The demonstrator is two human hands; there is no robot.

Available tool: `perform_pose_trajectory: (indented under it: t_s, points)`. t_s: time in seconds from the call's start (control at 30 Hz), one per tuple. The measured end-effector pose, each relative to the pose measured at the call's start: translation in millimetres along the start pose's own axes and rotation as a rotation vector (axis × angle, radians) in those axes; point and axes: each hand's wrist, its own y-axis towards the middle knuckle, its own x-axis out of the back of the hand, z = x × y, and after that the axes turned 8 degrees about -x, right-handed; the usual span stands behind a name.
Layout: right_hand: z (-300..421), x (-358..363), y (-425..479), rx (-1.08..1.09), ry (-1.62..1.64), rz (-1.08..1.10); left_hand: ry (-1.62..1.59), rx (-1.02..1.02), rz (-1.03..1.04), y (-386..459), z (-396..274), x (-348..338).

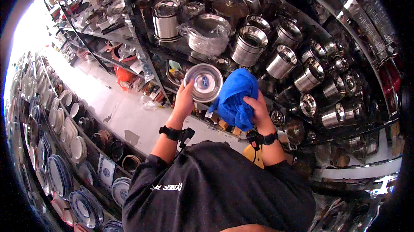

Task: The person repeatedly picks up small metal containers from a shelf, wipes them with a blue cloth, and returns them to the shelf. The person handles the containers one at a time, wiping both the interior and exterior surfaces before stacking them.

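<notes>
My left hand (185,100) grips a round stainless steel bowl (204,94) by its left rim, with the thumb over the edge. The bowl's open side faces me, and a small blue sticker (205,81) shows at the centre of its base. In my right hand (259,106) a bunched blue cloth (237,97) is held just right of the bowl. The cloth's left side lies close to the bowl's rim; whether they touch I cannot tell. My right fingers are partly hidden behind the cloth.
Ahead, a dark metal shelf holds stacked steel pots (249,49), a steel cylinder stack (166,26) and plastic-wrapped steel plates (207,42). More steel bowls (309,76) stand at right. Plates (85,207) line racks at left. An orange bag (123,77) sits beside the aisle floor (129,112).
</notes>
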Motion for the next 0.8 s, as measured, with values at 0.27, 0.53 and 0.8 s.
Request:
perform_pose_trajectory:
  t_s: [0.27, 0.53, 0.8]
  points:
    - [-13, -42, 17, 0.286, -0.800, -0.229, 0.593, -0.281, 0.184, -17, 15, -19]
    - [-35, -39, 21, 0.197, -1.086, 0.071, 0.792, -0.351, 0.309, -17, -2, -22]
    - [-31, -42, 23, 0.529, -1.500, -0.055, 0.386, -0.090, 0.282, -13, 12, -16]
